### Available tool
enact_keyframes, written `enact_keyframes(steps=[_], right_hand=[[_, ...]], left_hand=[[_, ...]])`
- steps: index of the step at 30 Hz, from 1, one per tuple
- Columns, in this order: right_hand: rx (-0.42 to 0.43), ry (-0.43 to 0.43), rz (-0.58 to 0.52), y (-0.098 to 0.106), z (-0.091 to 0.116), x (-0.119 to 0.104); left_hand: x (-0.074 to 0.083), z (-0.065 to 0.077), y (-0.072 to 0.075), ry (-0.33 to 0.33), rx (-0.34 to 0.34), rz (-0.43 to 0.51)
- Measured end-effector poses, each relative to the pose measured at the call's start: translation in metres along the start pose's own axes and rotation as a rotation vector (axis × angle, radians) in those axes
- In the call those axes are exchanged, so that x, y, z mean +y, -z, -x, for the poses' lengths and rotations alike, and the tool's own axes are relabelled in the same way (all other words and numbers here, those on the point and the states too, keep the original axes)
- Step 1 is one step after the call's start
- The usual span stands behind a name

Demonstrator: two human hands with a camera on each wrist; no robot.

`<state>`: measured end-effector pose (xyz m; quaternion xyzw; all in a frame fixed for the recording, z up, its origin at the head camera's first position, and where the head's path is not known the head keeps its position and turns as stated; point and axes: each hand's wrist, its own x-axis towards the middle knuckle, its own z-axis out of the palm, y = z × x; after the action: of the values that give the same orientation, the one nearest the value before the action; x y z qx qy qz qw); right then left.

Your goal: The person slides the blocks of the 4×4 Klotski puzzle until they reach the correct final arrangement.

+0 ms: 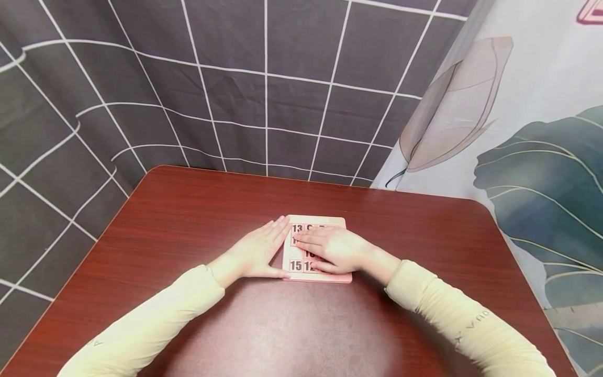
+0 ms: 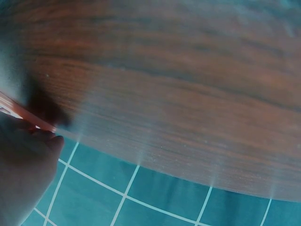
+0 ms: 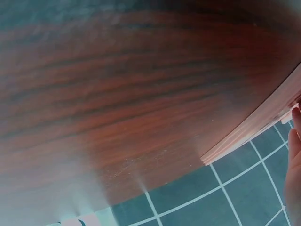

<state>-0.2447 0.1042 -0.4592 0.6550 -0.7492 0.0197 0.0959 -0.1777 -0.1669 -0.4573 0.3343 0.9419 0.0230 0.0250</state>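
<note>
A sliding number puzzle [image 1: 315, 219] with a pale frame lies flat on the table, its tiles printed with dark numerals such as 13, 15 and 12. Along its left side rests my left hand [image 1: 256, 248], fingers straight towards the top left corner and thumb at the lower left corner. My right hand [image 1: 341, 248] lies over the right part of the puzzle, fingertips on the number tiles, hiding several of them. The left wrist view catches the left hand [image 2: 26, 165] against the puzzle's edge [image 2: 33, 118]. In the right wrist view, the puzzle's side [image 3: 249, 129] runs beside the right hand [image 3: 294, 162].
The reddish-brown wooden table [image 1: 212, 199] extends around the puzzle, with a glare patch near its front. Behind it hangs a dark grey cloth [image 1: 235, 99] with a white grid. A white curtain [image 1: 518, 157] with leaf prints hangs at the right.
</note>
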Motion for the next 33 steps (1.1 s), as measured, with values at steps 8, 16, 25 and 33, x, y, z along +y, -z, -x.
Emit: enact_keyframes(steps=[8, 16, 25, 33], right_hand=[[-0.021, -0.018, -0.031, 0.003, 0.001, -0.006], [0.02, 0.068, -0.018, 0.011, 0.003, -0.024], [0.016, 0.111, -0.039, 0.013, 0.01, -0.035], [0.024, 0.096, -0.019, 0.009, 0.012, -0.028]], left_hand=[[-0.001, 0.0, -0.003, 0.0, 0.008, 0.004], [-0.002, 0.001, -0.005, 0.003, 0.015, 0.018], [-0.002, 0.0, -0.005, 0.006, 0.006, 0.023], [-0.001, 0.0, -0.003, -0.008, 0.021, 0.014]])
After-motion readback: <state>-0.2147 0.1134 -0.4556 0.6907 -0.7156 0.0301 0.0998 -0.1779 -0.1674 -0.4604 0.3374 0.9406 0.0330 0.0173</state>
